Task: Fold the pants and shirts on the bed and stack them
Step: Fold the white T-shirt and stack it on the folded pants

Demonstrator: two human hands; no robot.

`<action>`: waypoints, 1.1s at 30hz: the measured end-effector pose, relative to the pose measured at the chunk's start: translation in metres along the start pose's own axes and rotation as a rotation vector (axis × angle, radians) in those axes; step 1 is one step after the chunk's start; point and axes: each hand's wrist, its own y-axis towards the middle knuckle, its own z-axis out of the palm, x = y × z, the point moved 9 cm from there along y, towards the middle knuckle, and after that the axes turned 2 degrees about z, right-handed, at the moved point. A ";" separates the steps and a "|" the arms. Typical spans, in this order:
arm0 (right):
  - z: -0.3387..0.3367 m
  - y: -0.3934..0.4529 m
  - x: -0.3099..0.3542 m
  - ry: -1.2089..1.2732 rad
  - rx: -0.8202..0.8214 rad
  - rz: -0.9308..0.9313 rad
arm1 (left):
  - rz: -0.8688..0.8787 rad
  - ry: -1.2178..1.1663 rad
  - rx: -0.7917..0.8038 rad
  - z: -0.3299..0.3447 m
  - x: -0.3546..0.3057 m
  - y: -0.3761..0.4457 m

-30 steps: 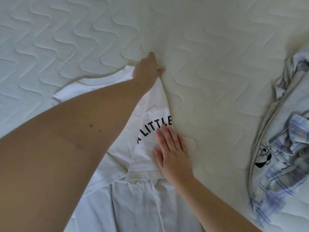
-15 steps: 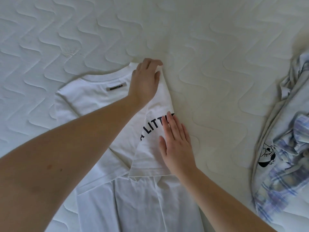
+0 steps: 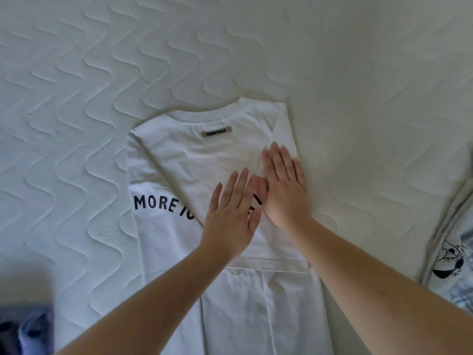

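Head view, looking down on a bed (image 3: 332, 60) covered in a white quilted pad with a wavy stitched pattern. A white T-shirt (image 3: 179, 155) lies flat in the centre of the frame, neckline toward the top, with a small grey label (image 3: 216, 130) just under the collar. Its right side is folded inward over the body, the folded sleeve's hem running across the lower centre of the frame. Dark printed letters reading "MORE" and a few more (image 3: 161, 204) show on the left part of the shirt, the rest hidden by the fold and the hands.

Both hands lie flat on the folded part, side by side and touching. The left hand (image 3: 230, 213) has its fingers (image 3: 240, 183) straight and slightly spread, palm down on the cloth. The right hand (image 3: 285, 190) is also palm down, fingers (image 3: 277, 160) straight and close together, near the shirt's right edge.

At the right edge of the frame lies a loose heap of clothes (image 3: 450, 260), pale fabric with a black cartoon print and some blue plaid. A dark, blurred garment (image 3: 28, 331) sits in the lower left corner.
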 end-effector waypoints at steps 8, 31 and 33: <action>0.002 0.000 0.000 -0.068 -0.015 -0.002 | -0.042 0.008 0.064 0.034 0.004 -0.022; -0.023 -0.145 -0.057 0.296 -0.041 0.409 | -0.196 -0.045 -0.110 -0.016 0.063 -0.120; -0.018 -0.164 -0.060 0.336 0.027 0.451 | -0.271 -0.003 -0.107 -0.007 0.072 -0.162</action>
